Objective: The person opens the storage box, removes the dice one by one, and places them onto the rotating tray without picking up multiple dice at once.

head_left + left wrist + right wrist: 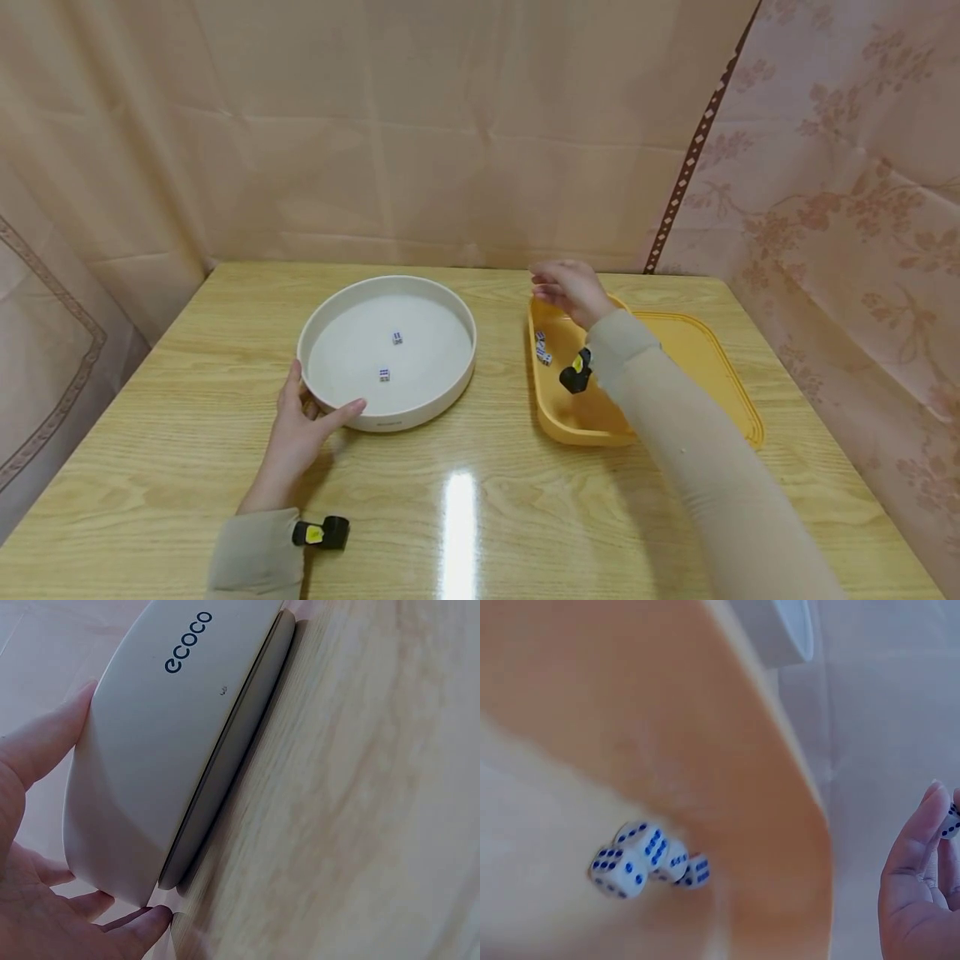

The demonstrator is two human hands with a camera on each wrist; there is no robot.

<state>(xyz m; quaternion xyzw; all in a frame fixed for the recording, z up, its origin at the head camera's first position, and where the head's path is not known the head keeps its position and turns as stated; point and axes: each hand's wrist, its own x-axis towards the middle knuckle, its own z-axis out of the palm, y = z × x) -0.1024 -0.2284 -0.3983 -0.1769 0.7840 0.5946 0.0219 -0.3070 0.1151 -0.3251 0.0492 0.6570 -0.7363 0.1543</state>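
A round white tray [386, 421] with a raised rim holds two white dice with blue pips, one die [397, 338] behind the other die [384, 376]. My left hand [303, 433] grips its near left side, the thumb at the rim and the fingers against the outer wall, as the left wrist view shows. Above the far left part of an orange box [585, 437], my right hand [572, 287] pinches a die [950, 823] between its fingertips. Several more dice [621, 871] lie clustered inside the box by its left wall.
An orange lid [697, 358] lies flat against the box's right side. Both containers stand on a wood-grain table [375, 517]. Behind the table hangs a beige curtain [337, 150], with a flowered cloth [847, 167] to the right.
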